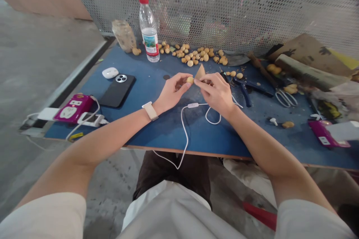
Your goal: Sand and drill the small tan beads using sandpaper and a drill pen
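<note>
Between the thumb and fingers of my left hand (178, 86) is a small round tan gourd (190, 80). My right hand (215, 89) pinches a folded piece of brown sandpaper (201, 71), one corner pointing up. The right fingertips meet the gourd's right side, and part of the sandpaper is hidden behind them. Beyond both hands lies a loose pile of similar small tan gourds (196, 56). A white cable with an inline switch (193, 105) runs on the blue table just below my hands.
Left: a bottle (150, 39), a cloudy jar (124, 36), a phone (119, 91), a white earbud case (110, 73) and a magenta power strip (73, 109). Right: blue-handled pliers (245, 95), scissors (286, 98), an earbud (273, 121) and cardboard (311, 54). A perforated metal panel (238, 15) stands behind.
</note>
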